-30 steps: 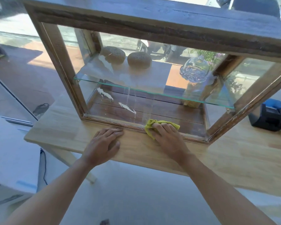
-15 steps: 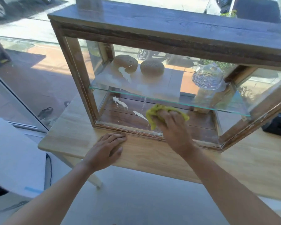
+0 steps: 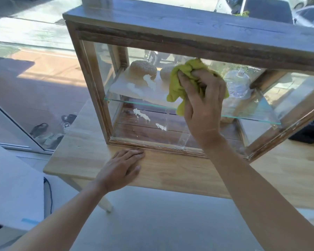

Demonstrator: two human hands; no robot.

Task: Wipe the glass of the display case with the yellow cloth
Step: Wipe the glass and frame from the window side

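We see the bench (image 3: 179,174), pale wood, carrying the case (image 3: 188,29), a dark wooden frame with a broad plank top. The case's front glass (image 3: 134,124) carries white smears low down and near the left bun. Inside, a glass shelf (image 3: 252,116) spans the case at mid height; on it lie two round buns (image 3: 142,68) on the left and a clear glass dome (image 3: 237,82) on the right.

Our right arm reaches up and forward from the lower right, the wrist bent back, so that the right hand (image 3: 203,98) stands nearly upright against the upper middle of the glass. Its fingers are curled and clamped on the cloth (image 3: 179,82), which is yellow, bunched, and pressed to the glass just under the top rail, covering part of the second bun. A fold of cloth hangs below the thumb side.

Our left arm comes in from the lower left. The left hand (image 3: 121,169) lies flat, palm down, fingers together and stretched out, on the bench just in front of the case's bottom rail, holding nothing.
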